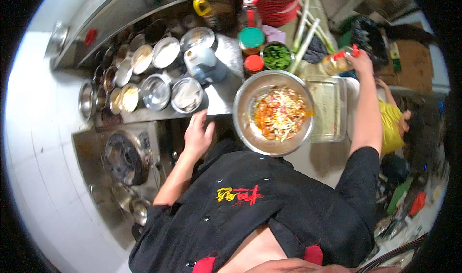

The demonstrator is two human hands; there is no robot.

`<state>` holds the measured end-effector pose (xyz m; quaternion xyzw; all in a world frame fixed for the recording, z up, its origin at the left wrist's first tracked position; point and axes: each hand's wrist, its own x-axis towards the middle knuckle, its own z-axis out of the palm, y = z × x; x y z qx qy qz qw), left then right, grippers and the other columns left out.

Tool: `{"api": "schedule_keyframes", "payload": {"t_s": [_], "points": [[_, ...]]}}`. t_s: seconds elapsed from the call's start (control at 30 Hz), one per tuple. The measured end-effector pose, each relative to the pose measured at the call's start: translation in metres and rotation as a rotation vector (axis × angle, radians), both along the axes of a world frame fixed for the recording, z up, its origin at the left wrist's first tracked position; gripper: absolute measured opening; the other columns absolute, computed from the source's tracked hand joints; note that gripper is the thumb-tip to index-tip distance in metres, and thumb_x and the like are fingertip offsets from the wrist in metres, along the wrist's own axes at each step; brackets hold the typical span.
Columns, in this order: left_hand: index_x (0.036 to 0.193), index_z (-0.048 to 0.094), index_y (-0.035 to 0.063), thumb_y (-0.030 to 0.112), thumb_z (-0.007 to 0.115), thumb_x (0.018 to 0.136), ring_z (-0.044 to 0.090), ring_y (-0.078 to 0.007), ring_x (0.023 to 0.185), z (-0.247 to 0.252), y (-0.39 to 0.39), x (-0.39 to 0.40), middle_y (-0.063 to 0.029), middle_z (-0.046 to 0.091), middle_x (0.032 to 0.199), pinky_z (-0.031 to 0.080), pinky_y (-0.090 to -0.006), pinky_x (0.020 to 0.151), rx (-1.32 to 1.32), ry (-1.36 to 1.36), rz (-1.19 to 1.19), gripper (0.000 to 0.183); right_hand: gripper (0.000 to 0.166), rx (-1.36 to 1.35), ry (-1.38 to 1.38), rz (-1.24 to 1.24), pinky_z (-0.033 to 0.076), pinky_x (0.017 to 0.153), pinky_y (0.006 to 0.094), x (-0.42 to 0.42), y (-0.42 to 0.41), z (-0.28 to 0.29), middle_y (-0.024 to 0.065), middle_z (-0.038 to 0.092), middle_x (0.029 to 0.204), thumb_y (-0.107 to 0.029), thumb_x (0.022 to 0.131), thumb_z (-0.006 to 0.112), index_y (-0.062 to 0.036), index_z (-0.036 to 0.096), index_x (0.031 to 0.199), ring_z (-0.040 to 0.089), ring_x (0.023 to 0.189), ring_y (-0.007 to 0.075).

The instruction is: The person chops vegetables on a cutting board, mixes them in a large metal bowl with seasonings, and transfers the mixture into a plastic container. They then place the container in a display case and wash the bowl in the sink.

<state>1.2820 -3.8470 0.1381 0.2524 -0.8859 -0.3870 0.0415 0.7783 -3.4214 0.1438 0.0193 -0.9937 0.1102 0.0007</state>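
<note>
My right hand point(361, 62) is closed around the red-capped top of a bottle point(335, 63) with yellowish contents, tilted to the left over the counter's right part. My left hand point(199, 132) hangs with fingers apart at the counter's front edge, just below a metal bowl of white matter point(187, 95), holding nothing. Before me stands a large steel bowl point(245, 128); in it lies a mixture of meat-like pieces, orange-red sauce and pale shreds point(281, 114). A clear rectangular plastic container point(326, 109) touches or nearly touches the bowl's right side.
Behind the bowl are a green-lidded jar point(251, 38), a red-lidded jar point(254, 63), chopped greens point(277, 56), scallions point(305, 38) and stacked red baskets point(270, 6). Several metal seasoning bowls point(165, 53) fill the left counter, near a gas burner point(126, 157). A person in yellow point(391, 128) is at right.
</note>
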Motion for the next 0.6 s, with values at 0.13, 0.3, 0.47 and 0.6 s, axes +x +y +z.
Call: {"api": "schedule_keyframes", "payload": {"t_s": [0.13, 0.3, 0.47, 0.6], "points": [[0.137, 0.042, -0.0038, 0.012, 0.066, 0.086, 0.059, -0.0307, 0.112, -0.029, -0.04, -0.054, -0.0222, 0.052, 0.13, 0.053, -0.0356, 0.088, 0.138, 0.229, 0.219, 0.058, 0.077, -0.009, -0.012, -0.006, 0.047, 0.096, 0.0405, 0.009, 0.0, 0.006, 0.0193, 0.066, 0.117, -0.047, 0.072, 0.077, -0.0029, 0.054, 0.131, 0.062, 0.113, 0.0333], [0.122, 0.053, -0.0054, 0.017, 0.07, 0.083, 0.06, -0.0212, 0.092, -0.027, -0.077, -0.119, -0.0143, 0.062, 0.106, 0.05, -0.0315, 0.082, 0.213, 0.242, 0.422, 0.048, 0.088, -0.063, -0.019, -0.05, 0.045, 0.101, 0.0391, 0.02, 0.032, -0.011, 0.0214, 0.063, 0.123, -0.046, 0.073, 0.076, 0.004, 0.045, 0.138, 0.058, 0.12, 0.0323], [0.101, 0.068, 0.0005, 0.007, 0.068, 0.084, 0.059, -0.0081, 0.077, -0.042, -0.105, -0.128, -0.001, 0.067, 0.09, 0.046, -0.0232, 0.07, 0.453, 0.333, 0.331, 0.018, 0.065, -0.451, 0.005, -0.031, 0.048, 0.088, 0.0313, 0.097, 0.015, -0.03, 0.015, 0.066, 0.117, -0.028, 0.082, 0.073, 0.0011, 0.049, 0.135, 0.062, 0.108, 0.0224], [0.099, 0.067, -0.0025, 0.006, 0.069, 0.084, 0.057, -0.0077, 0.074, -0.02, -0.107, -0.149, -0.0018, 0.066, 0.086, 0.044, -0.0224, 0.067, 0.77, 0.417, 0.128, 0.018, 0.045, -0.824, -0.143, -0.066, 0.049, 0.081, 0.0283, 0.211, -0.006, -0.087, 0.0092, 0.064, 0.115, -0.015, 0.088, 0.069, -0.0022, 0.055, 0.129, 0.063, 0.096, 0.0163]]}}
